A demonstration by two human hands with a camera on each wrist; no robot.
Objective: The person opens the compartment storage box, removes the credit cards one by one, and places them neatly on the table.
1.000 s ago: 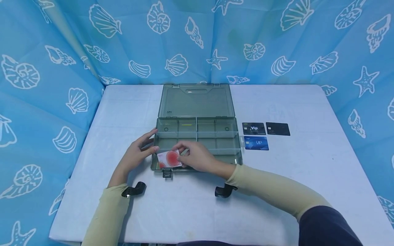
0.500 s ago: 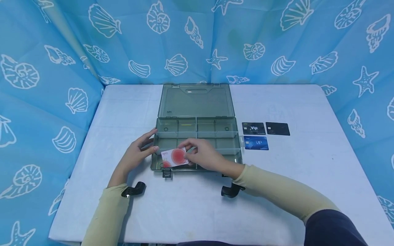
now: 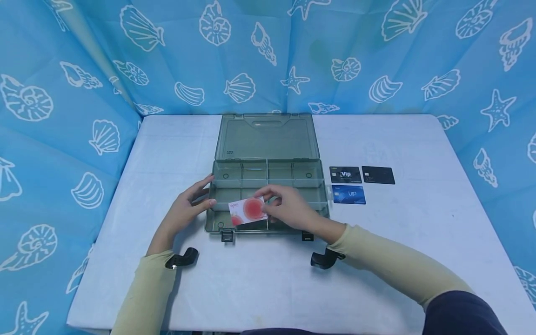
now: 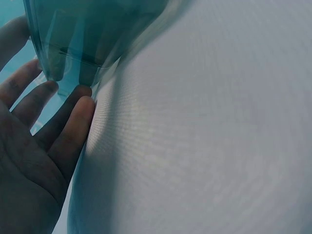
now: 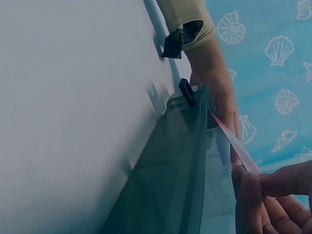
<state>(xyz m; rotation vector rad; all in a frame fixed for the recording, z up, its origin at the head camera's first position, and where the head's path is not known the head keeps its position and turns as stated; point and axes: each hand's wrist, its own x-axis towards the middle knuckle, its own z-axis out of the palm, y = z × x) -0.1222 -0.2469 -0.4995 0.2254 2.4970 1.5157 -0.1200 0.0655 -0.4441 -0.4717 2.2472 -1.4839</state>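
A grey-green see-through plastic organizer box (image 3: 268,231) lies on the table with its lid (image 3: 268,135) swung back. My right hand (image 3: 291,208) pinches a white card with red circles (image 3: 248,210) at its right edge, above the front compartments. In the right wrist view the card (image 5: 239,146) is seen nearly edge-on, between thumb and fingers. My left hand (image 3: 186,211) rests its fingertips against the box's left wall. The left wrist view shows those fingers (image 4: 73,129) mostly straight beside the wall. Something dark lies in the front left compartment, partly hidden under the card.
Right of the box lie a black VIP card (image 3: 345,175), a second black card (image 3: 378,175) and a blue VIP card (image 3: 349,195). Thin clear dividers split the box. Its front latches (image 3: 227,236) hang open over the white tablecloth (image 3: 251,284). A blue shell-print curtain (image 3: 268,56) surrounds the table.
My right hand has carried the card up and to the right, away from the front left corner of the box. My left hand has stayed in place.
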